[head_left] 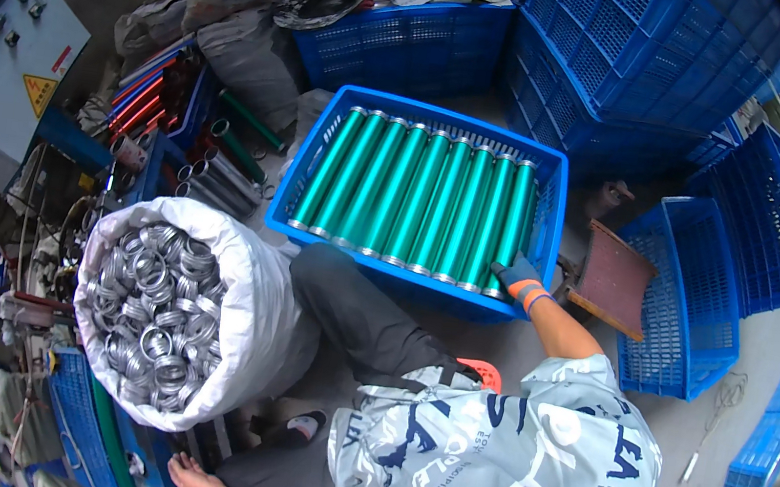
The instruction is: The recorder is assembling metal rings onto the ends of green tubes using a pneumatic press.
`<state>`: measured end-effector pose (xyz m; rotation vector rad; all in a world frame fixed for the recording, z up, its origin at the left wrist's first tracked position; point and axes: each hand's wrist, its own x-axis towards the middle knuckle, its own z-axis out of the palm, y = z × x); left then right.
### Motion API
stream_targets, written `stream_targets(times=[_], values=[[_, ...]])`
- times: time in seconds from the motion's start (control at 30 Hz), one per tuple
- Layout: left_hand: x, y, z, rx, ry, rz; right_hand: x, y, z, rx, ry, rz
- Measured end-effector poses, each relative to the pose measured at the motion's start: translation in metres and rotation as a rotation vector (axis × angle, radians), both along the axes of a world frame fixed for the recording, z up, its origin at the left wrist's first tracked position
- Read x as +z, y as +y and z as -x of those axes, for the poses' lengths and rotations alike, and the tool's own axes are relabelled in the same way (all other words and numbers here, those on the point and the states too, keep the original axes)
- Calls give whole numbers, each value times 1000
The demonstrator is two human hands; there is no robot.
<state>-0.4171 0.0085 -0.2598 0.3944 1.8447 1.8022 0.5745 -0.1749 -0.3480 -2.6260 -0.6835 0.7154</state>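
A blue plastic crate point(560, 207) in front of me holds a row of shiny green metal tubes point(414, 197) with silver ends, lying side by side. My right hand point(521, 279), in a dark glove with an orange cuff, is at the crate's near right corner. Its fingers close on the near end of a green tube point(514, 220) at the row's right end. Low on the left, my bare left hand point(193, 479) has its fingers loosely stretched and nothing visible in them. Another green tube point(111, 433) lies beyond it, beside a blue crate.
A white sack point(270, 297) full of silver metal rings point(161, 322) stands left of my leg. Stacked blue crates point(623, 48) rise at the back right, more crates point(684, 292) stand at the right. A control panel point(20, 57) is far left, near red tubes point(138, 102).
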Motion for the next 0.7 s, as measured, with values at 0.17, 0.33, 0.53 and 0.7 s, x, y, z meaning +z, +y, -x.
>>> stream_targets(times=[0.17,0.33,0.53,0.7], values=[[-2,-36,20,69,258,20,25,39,60,-16,-304,105],[-41,-149,50,249,937,407,46,126,116,272,-492,-369],[-144,-311,5,312,726,1186,142,238,206,450,-1,-991],[-178,-360,-100,173,529,1212,279,284,344,911,178,-1261]])
